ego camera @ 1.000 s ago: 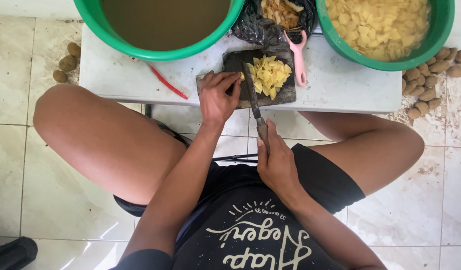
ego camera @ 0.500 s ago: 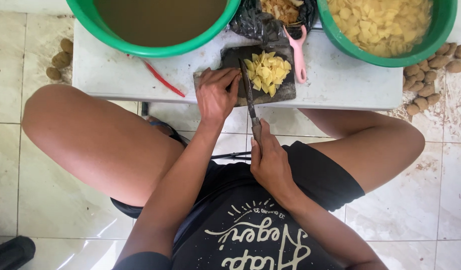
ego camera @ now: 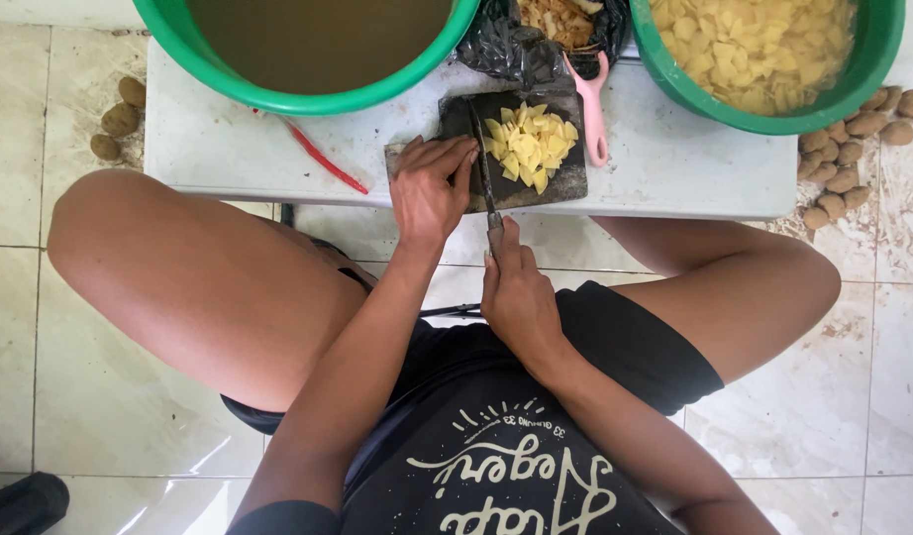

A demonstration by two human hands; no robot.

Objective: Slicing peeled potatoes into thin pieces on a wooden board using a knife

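Note:
My left hand [ego camera: 430,190] presses down on the left part of a dark cutting board [ego camera: 565,183], fingers curled over something I cannot make out. My right hand [ego camera: 516,297] grips the handle of a long knife [ego camera: 482,168], whose blade lies across the board just right of my left fingertips. A pile of pale yellow potato slices [ego camera: 529,141] sits on the board to the right of the blade.
The board lies on a low white table [ego camera: 674,168]. On it stand a green basin of murky water [ego camera: 308,50], a green basin of potato slices [ego camera: 763,50], a black bag of peels [ego camera: 546,35], a pink peeler [ego camera: 592,104] and a red tool [ego camera: 323,159]. Unpeeled potatoes [ego camera: 848,144] lie on the tiled floor.
The knife has slid forward across the board, and my right hand has moved up closer to the table edge. My left hand stays pressed in place.

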